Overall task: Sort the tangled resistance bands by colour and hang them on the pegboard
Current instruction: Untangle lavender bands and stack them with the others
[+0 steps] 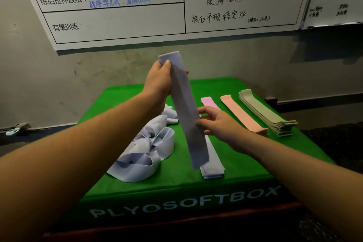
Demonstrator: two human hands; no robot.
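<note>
My left hand (159, 81) grips the top end of a flattened lavender band (186, 112), held up almost upright above the green box. My right hand (216, 122) pinches the same band halfway down, thumb in front and fingers behind. Beneath the band's lower end lies a flat stack of lavender bands (213, 167). A tangled heap of lavender bands (145, 149) sits to its left. To the right lie a pink band (209, 102), a salmon stack (243, 115) and a sage-green stack (265, 112), all side by side.
The bands rest on a green plyo soft box (176, 196) with white lettering on its front. A whiteboard (121, 25) with handwriting hangs on the grey wall behind. Dark floor lies to the right. No pegboard is in view.
</note>
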